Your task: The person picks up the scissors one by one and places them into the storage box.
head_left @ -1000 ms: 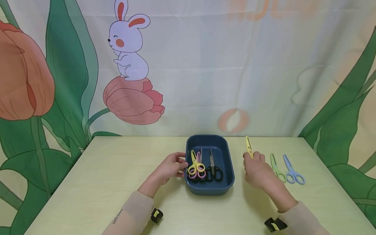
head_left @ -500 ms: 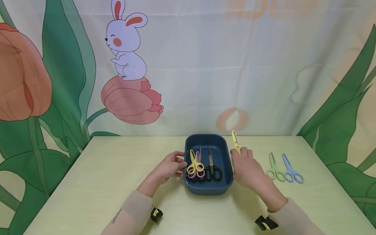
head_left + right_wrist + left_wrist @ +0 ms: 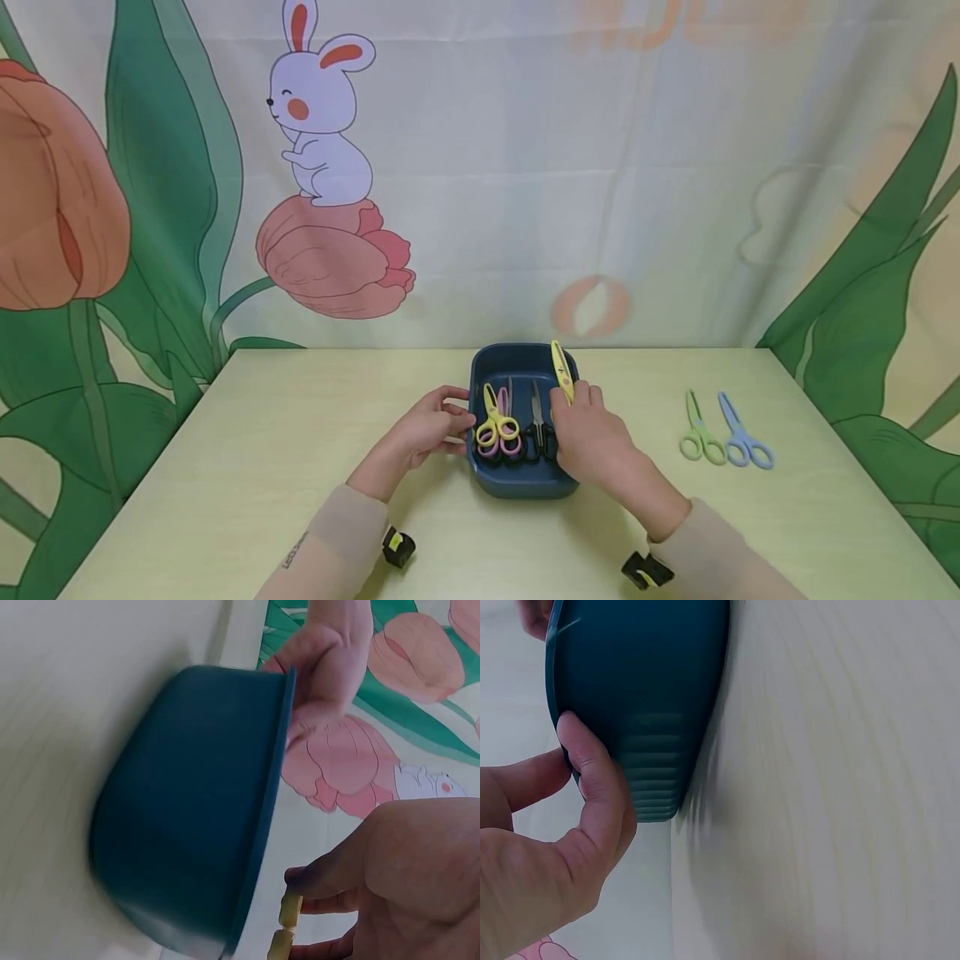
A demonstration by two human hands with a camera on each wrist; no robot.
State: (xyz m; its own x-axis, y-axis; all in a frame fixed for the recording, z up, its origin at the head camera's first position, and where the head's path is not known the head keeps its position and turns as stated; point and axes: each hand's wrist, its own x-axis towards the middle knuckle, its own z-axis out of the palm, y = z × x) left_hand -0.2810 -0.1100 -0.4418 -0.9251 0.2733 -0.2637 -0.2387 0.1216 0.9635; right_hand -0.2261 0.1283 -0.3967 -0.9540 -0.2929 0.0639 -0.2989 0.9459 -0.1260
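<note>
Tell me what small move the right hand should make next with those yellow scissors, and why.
Probably lower them and let go. The right hand holds the yellow scissors blade-up over the blue tray, where other scissors already lie, and the left hand steadies the tray's rim. The free spot looks to be on the tray's right side, beside the black pair.

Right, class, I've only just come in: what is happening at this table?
A person is gathering scissors in a dark blue tray. The right hand holds a yellow pair of scissors over the tray, blades pointing away. The left hand grips the tray's left rim. Inside the tray lie yellow scissors, pink scissors and black scissors. Green scissors and blue scissors lie on the table to the right.
</note>
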